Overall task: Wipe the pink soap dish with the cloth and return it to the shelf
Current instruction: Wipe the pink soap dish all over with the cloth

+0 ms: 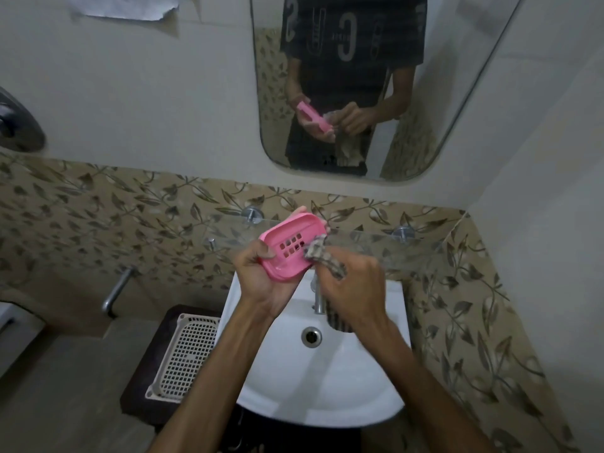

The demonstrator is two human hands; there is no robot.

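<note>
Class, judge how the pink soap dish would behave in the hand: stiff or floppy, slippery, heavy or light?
The soap dish probably stays stiff: it keeps its shape in the left hand. Likely light, being thin plastic with drain holes. Possibly slippery where its rim looks glossy.

Scene is dimly and evenly lit; no light source is seen directly. The white basin (327,380) is rendered brightest, with a soft shadow cast across it beneath the forearms. No strong glare is noted on the mirror (353,93). Slight motion blur is observed at the right hand (354,286). Straight wall lines are bowed toward the frame edges by wide-angle distortion.
</note>
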